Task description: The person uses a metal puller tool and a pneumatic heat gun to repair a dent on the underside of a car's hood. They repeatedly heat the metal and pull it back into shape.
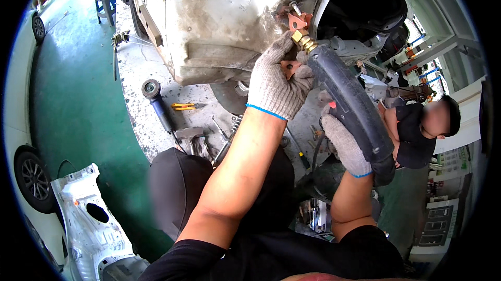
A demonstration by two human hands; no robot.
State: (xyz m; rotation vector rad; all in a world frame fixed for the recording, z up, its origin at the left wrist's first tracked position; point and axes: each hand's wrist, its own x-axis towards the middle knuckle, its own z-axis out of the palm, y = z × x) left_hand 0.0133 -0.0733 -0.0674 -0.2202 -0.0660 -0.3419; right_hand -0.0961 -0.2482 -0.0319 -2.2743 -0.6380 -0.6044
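The right hand [347, 148] clasps the black tool [347, 95] beside the dented white panel [224, 30], while the left hand [276, 80] curls near the brass fitting [305, 41], hold unclear, apparently aligning it, which calls for steadiness.

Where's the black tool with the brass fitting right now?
Head view, right of centre: the black tool slants from its brass fitting, close by the left hand, down and right to the right hand gripping its lower part.

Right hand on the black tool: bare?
No, the right hand gripping the black tool wears a pale, blue-edged knit glove.
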